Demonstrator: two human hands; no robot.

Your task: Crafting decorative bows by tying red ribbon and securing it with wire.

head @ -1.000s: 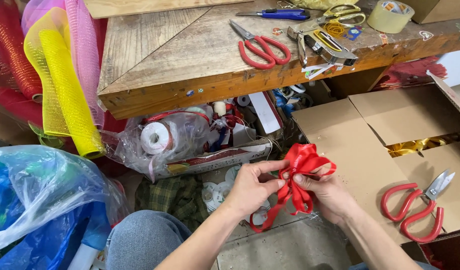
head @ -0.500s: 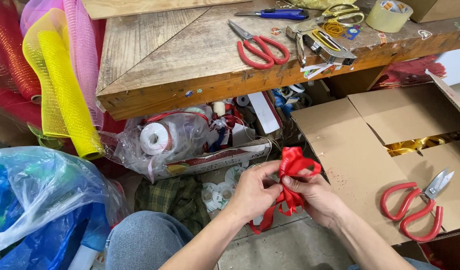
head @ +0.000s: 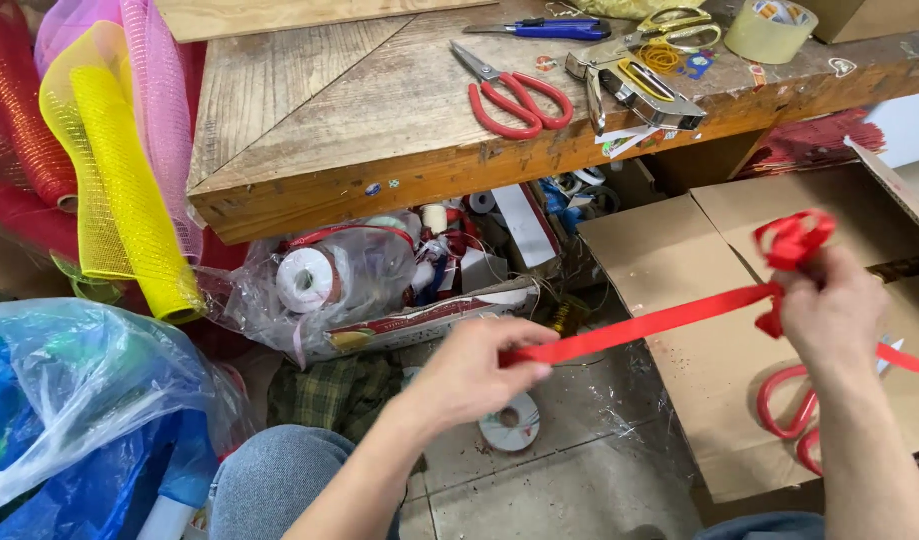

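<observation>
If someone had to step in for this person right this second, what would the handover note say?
Left hand: pinching one end of the red ribbon, pulling it out taut.
Right hand: gripping the bunched loops of the same ribbon, a tail hanging past the wrist.
Nearby: red scissors on the cardboard box flap under the right hand; another red pair and a tape roll on the wooden bench.
Done: loops are gathered at one end.
Left: the stretched length is not yet looped or tied; nothing visibly secures the loops but the grip.
</observation>
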